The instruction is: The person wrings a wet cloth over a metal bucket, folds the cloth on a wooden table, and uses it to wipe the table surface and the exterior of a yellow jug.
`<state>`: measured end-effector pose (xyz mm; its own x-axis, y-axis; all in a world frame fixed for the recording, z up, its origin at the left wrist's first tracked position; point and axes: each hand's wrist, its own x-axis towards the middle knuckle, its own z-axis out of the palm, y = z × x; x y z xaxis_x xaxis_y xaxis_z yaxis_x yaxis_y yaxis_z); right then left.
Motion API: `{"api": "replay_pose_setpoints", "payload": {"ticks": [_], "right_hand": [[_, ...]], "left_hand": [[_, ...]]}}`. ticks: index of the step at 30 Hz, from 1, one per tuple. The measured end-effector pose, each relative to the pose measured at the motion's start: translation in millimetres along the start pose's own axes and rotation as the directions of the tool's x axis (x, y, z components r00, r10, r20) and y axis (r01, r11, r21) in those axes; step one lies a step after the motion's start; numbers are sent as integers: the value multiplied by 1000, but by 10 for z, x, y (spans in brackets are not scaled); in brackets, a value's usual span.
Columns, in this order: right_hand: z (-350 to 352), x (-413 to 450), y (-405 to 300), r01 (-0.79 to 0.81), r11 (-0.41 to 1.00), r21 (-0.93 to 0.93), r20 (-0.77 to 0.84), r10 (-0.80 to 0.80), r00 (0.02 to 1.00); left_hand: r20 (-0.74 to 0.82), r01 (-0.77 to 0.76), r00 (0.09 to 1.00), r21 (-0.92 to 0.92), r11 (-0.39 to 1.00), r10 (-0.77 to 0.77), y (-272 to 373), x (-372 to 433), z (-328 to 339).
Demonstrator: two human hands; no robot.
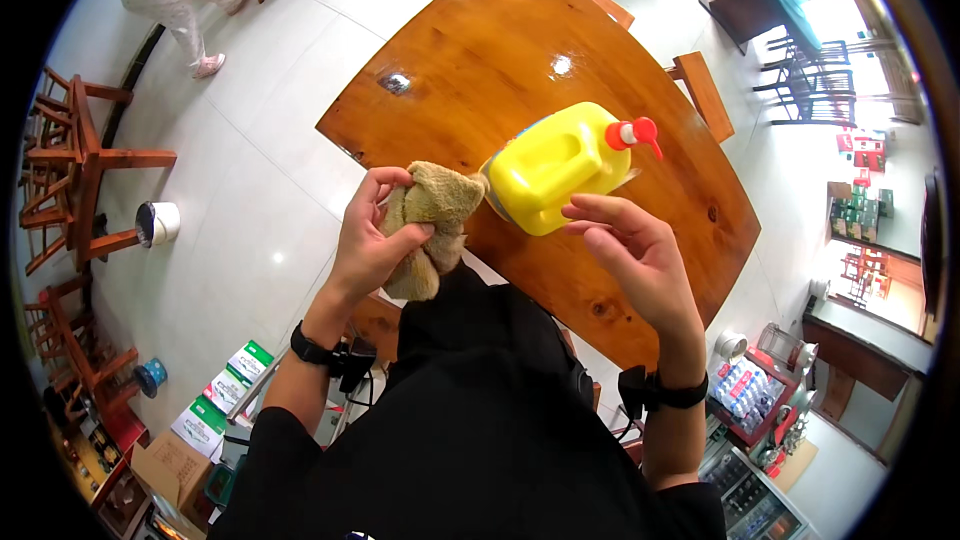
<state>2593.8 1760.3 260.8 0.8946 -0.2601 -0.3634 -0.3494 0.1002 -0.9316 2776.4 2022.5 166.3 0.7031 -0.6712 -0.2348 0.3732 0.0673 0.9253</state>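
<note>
My left hand (pixel 375 236) grips a folded tan cloth (pixel 431 221) near the left edge of the wooden table (pixel 480 52). A large yellow plastic jug (pixel 551 165) with a built-in handle and a red pump top (pixel 634 133) is on the table, to the right of the cloth. Beside the jug's lower right side is my right hand (pixel 637 247), fingers spread and slightly curled, holding nothing. Whether its fingertips touch the jug I cannot tell. The jug's underside and part of its label are hidden from view.
Wooden benches (pixel 705 94) stand along the table's far side. A person (pixel 176 0) is at the upper left beside wooden chairs. Stacked wooden stools (pixel 86 157) and a white bucket (pixel 159 223) are at the left; cartons (pixel 199 420) stand at the lower left.
</note>
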Motion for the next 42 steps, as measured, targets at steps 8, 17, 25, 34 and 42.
{"api": "replay_pose_setpoints", "payload": {"ticks": [8,17,25,34,42], "right_hand": [[314,-246,-99,-42,999,29,97,39,994],[-765,-709,450,-8,1000,5,-548,9,836],[-666,180,826,231,940,251,-771,49,636],[-168,914,1957,263,963,-57,-902,-163,400],[-220,1363,3009,90,980,177,-916,131,378]], "left_hand": [[421,-131,899,-7,991,122,182,-108,793],[309,-367,918,417,832,249,209,420,877],[421,-515,840,818,258,341,-245,822,1375],[401,-412,911,896,165,95,-145,828,1471],[514,-514,855,824,240,65,-179,924,1469]]}}
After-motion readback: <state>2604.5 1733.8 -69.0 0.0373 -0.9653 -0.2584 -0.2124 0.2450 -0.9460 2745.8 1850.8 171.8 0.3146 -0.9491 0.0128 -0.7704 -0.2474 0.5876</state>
